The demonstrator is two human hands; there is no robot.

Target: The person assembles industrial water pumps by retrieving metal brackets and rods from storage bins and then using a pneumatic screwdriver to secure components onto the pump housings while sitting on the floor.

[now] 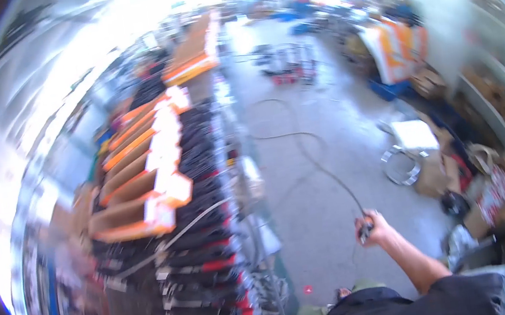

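The concrete floor [311,213] ran up the middle of the shop. To the person's left stood a long bench [193,242] packed w/ rows of dark red-tipped parts and orange-edged cardboard bins [139,172]; view blurred there. A dark hose or cable [314,162] trailed across the floor from far end to the right hand [373,226], which was clenched round its near end, arm stretched fwd. Left hand not in view. The line looked limp, fairly light but draggy over its length, prob. prone to snagging; best gripped near the end fitting.
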